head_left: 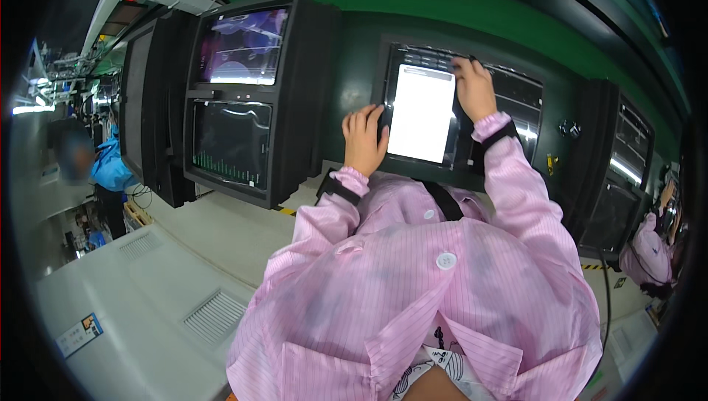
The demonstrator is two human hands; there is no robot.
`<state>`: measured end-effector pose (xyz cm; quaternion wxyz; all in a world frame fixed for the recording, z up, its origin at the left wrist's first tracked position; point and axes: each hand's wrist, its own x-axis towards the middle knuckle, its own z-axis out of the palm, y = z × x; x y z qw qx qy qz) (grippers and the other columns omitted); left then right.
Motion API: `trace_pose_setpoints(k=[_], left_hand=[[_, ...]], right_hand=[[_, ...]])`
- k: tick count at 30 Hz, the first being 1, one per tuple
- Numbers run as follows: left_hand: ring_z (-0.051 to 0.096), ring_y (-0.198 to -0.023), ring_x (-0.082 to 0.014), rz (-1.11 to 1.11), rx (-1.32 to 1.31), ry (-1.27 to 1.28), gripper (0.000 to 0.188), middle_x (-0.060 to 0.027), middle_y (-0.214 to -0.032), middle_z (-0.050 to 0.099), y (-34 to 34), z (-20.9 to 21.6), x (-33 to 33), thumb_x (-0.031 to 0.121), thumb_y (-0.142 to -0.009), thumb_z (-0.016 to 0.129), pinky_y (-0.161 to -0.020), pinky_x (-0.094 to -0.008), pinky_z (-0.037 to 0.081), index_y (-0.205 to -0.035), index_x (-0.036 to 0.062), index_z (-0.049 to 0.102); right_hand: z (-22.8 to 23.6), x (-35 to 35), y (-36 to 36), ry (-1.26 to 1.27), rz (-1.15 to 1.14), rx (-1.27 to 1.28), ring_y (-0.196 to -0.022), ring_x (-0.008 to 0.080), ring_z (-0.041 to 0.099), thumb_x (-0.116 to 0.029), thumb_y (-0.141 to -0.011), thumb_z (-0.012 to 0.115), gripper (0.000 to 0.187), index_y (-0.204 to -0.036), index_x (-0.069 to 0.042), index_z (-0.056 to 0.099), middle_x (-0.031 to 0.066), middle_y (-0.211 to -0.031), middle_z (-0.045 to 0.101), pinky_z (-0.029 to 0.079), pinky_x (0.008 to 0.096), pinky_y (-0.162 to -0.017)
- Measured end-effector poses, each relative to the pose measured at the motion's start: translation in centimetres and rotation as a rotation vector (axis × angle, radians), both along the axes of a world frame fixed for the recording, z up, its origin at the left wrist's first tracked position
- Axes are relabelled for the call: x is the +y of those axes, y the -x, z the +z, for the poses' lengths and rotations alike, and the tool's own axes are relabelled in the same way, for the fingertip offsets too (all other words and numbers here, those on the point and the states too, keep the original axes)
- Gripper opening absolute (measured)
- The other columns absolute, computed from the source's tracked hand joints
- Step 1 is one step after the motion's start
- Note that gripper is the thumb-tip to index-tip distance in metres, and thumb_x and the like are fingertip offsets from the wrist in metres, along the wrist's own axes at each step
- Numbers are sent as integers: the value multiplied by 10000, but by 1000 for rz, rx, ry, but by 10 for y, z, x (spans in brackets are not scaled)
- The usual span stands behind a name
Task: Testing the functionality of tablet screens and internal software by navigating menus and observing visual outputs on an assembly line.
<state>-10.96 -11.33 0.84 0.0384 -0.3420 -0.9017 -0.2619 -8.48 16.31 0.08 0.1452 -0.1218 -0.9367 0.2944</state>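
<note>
Had the white screen (424,117) already lit inside the black frame (384,77), with remaining steps unclear; rested left hand (363,141) at left edge with grip spread, right hand (476,91) near top; couldn't tell whether pinching.

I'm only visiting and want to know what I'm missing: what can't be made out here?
All in the head view:
- White screen: its content, washed out by brightness.
- Left hand: its palm, hidden by the hand's back.
- Right hand: its palm, hidden likewise.
- Yellow object: too small to identify.
- Co-worker in pink: partly cut off by the dark rim.
</note>
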Motion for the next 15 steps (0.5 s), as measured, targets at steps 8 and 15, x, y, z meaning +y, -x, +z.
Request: trace_pose_setpoints(k=[8, 15], left_hand=[[391, -1229, -361, -77, -171, -38, 634, -173, -1338, 404, -5, -6, -22, 217, -785, 669, -1047, -469, 288, -1340, 51, 412], [205, -1383, -412, -206, -268, 37, 1085, -209, -1515, 163, -4, -10, -18, 425, -640, 818, -1106, -499, 233, -1470, 82, 210]], right_hand=[[10, 3, -20, -70, 3, 108, -971, 285, 539, 65, -763, 494, 372, -1097, -73, 582, 26, -938, 668, 390, 397, -875], [28, -50, -116, 204, -36, 50, -875, 277, 575, 43, -825, 526, 200, -996, -4, 617, 130, -907, 585, 464, 342, -777]])
